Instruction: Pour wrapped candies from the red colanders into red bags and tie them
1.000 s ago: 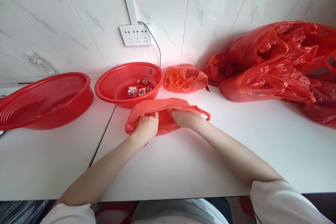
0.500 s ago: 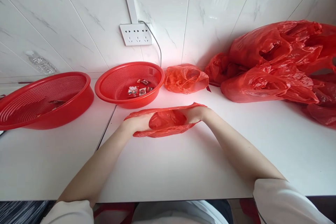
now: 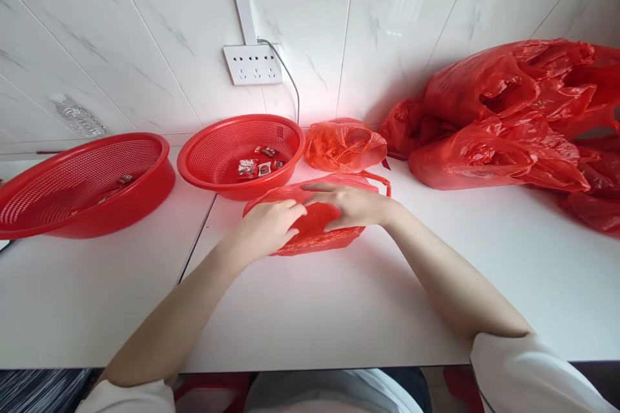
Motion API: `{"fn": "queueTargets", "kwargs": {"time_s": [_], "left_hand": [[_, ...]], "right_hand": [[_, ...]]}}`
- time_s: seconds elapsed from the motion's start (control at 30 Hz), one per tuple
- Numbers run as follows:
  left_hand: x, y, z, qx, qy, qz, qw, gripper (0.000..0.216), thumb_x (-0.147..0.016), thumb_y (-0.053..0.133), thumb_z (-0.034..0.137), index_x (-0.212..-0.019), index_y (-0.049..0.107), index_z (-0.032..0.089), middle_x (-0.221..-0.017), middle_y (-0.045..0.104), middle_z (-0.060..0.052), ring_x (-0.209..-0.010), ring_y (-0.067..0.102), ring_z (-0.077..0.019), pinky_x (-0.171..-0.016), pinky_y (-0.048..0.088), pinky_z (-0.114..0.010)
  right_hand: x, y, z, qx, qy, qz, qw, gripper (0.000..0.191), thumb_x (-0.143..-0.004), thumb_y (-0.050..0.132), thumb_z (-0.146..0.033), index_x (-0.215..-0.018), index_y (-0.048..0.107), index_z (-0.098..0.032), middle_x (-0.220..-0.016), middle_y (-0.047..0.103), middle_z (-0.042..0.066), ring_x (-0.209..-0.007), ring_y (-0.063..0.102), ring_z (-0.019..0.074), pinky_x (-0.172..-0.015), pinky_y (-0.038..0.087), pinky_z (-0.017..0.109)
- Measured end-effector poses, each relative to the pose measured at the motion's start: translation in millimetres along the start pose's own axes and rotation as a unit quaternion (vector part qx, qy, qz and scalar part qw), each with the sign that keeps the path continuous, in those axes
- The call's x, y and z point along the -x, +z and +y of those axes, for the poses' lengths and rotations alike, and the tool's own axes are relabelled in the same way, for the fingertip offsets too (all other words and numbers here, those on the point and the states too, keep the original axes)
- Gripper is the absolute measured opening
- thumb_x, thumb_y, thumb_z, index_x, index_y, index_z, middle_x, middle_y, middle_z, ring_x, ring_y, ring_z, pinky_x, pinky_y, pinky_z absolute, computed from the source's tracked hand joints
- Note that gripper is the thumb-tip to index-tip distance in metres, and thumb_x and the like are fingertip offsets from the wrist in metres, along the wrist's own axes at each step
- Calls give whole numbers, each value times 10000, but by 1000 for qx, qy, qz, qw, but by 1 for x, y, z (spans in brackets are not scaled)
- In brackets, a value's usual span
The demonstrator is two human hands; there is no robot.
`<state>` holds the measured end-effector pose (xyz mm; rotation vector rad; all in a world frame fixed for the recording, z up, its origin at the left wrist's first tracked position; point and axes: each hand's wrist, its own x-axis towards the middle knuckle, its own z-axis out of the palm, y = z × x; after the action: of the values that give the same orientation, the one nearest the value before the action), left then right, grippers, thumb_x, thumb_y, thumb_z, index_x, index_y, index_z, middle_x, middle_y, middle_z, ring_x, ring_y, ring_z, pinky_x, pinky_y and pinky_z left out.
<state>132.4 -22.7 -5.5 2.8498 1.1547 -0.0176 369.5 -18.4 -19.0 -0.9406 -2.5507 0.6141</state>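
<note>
A thin red plastic bag [image 3: 317, 240] lies on the white table in front of me, its mouth facing up and one handle loop sticking out at the right. My left hand [image 3: 268, 227] is over the bag's left side, thumb apart from the lightly bent fingers. Over the right part of the mouth, my right hand [image 3: 356, 205] spreads its fingers toward the left hand. Neither hand visibly grips anything. Just behind the bag is a round red plastic basket [image 3: 198, 177] with several small wrapped packets [image 3: 248, 168] in it.
Another red basket [image 3: 145, 203] with a few packets stands at the left. A bunched red bag [image 3: 345, 145] sits beside the nearer basket, and a pile of full-looking red bags [image 3: 498, 110] fills the back right. On the tiled wall is a socket strip [image 3: 252, 64] with a cable.
Both hands have come up out of the bag's mouth and now lie over it, closer together. The bag's rim has sagged, and a handle loop now shows at the right.
</note>
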Motion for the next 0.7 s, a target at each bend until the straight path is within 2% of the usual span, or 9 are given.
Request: {"fn": "queueTargets", "kwargs": {"time_s": [0.1,0.2,0.27,0.3,0.37,0.43,0.53,0.6,0.7], "left_hand": [[2,-9,11,-64,25,38,997,258,-838,554,207,-1086,622,184,-1064,616,-90,-936,615,-246,-754,466,-344],[0,-4,3,-53,13,23,998,406,-723,680,238,-1118,597,189,-1230,557,-113,-1126,547,-305,-916,440,-423],[-1,4,-8,-18,-16,-27,999,695,-636,737,253,-1291,507,239,-1437,411,-127,-1261,455,-356,-962,418,-462],[-2,9,-14,7,-39,-65,997,850,-610,748,256,-1391,413,285,-1525,296,-121,-1281,441,-371,-950,429,-465],[-5,19,-24,63,-80,-146,984,1056,-603,743,278,-1498,193,378,-1603,103,-94,-1238,498,-375,-894,469,-444],[-8,28,-30,103,-103,-195,970,1104,-620,724,305,-1520,90,389,-1610,79,-90,-1207,533,-367,-884,478,-426],[-14,33,-36,117,-124,-198,965,1063,-639,704,376,-1535,140,282,-1597,149,-115,-1330,400,-382,-992,417,-442],[-15,31,-40,138,-120,-181,966,973,-650,697,411,-1508,263,259,-1576,234,-107,-1361,361,-364,-1026,394,-435],[-13,21,-47,232,-111,-129,958,836,-622,741,460,-1394,474,282,-1477,434,-82,-1316,435,-332,-1034,400,-409]], "right_hand": [[-1,1,-1,8,-16,15,1000,494,-799,653,-224,-1281,560,-277,-1469,434,35,-1256,503,222,-991,456,364],[-1,1,-2,70,18,12,997,657,-721,727,-280,-1342,513,-297,-1542,314,41,-1395,321,287,-1116,313,479],[0,2,3,95,74,-25,992,830,-652,770,-298,-1410,435,-326,-1598,154,44,-1461,118,341,-1150,181,566],[1,3,6,92,110,-56,988,915,-629,777,-291,-1448,372,-342,-1612,66,44,-1467,41,358,-1142,170,589],[2,8,16,64,187,-129,972,1079,-598,778,-268,-1508,208,-367,-1610,-79,52,-1463,-11,380,-1102,256,588],[2,14,27,34,240,-191,951,1213,-563,782,-262,-1532,55,-341,-1602,-125,80,-1463,31,381,-1065,344,538],[0,22,40,24,244,-212,946,1278,-523,786,-268,-1539,10,-280,-1611,-32,101,-1459,96,365,-1086,338,490],[-1,23,42,21,221,-183,958,1235,-517,787,-264,-1539,95,-279,-1606,94,89,-1447,151,362,-1097,328,469],[-1,17,35,7,216,-132,967,1067,-553,787,-266,-1494,287,-319,-1538,324,56,-1379,330,327,-1057,384,406]]}}
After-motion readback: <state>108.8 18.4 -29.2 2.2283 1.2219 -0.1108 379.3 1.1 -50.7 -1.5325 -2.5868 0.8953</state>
